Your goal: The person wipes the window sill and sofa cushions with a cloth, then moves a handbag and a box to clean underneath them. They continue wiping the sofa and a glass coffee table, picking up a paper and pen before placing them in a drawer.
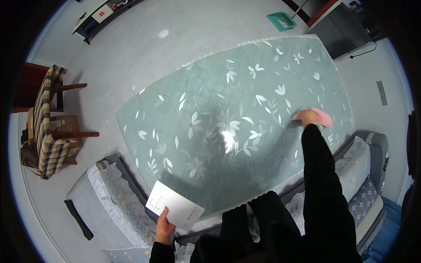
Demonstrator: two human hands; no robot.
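Note:
With my right hand (308,117) I press a pink cloth (322,117) onto the right part of a large table covered by a green flower-patterned tablecloth (204,98). My right arm is stretched out, and the hand is slightly blurred. At the lower left, my left hand (165,228) grips a white booklet or folded sheet (176,207) by its lower edge, thumb on top. That paper bears printed writing and is held over the near left edge of the table. A bright glare shines on the middle of the tablecloth.
Sofa seats with quilted covers (108,203) flank the table at left and right (353,161). A checked cloth (51,131) hangs over wooden-legged furniture, with cardboard boxes (67,126) beneath. Beyond the table are a green dustpan (281,21), a dark cabinet (340,31) and a low stand (98,18).

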